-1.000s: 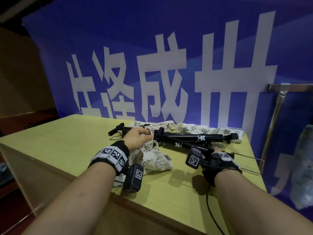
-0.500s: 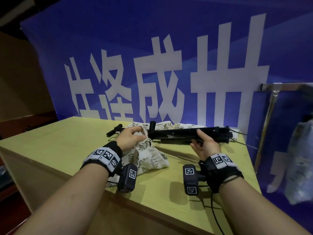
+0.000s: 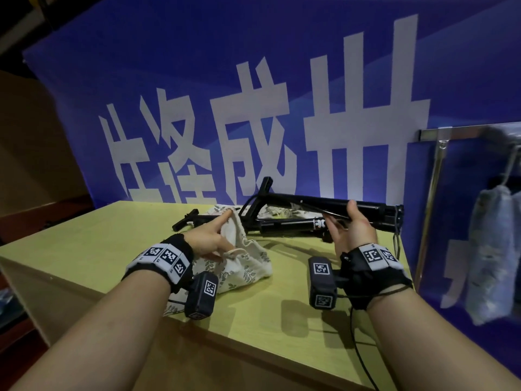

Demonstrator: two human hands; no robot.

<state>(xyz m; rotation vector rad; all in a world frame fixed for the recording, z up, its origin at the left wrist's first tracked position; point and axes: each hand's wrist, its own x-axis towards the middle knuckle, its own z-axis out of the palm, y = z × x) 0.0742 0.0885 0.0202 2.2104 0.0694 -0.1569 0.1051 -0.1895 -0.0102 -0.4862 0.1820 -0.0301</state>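
At centre right, right hand (image 3: 353, 230) curls round black folded metal tripod (image 3: 310, 201): rigid, likely heavy, grip mid-tube. Left hand (image 3: 210, 238) pinches rim of limp leaf-print cloth bag (image 3: 248, 263).

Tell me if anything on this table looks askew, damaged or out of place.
Nothing looks damaged or spilled. The black tripod, gripped by the right hand, sits askew with its legs splayed unevenly; the leaf-print bag, pinched by the left hand, lies crumpled.

Tabletop (image 3: 84, 249) lies open left of pouch (image 3: 248, 263); tripod (image 3: 310, 201) and banner (image 3: 197, 66) block behind.
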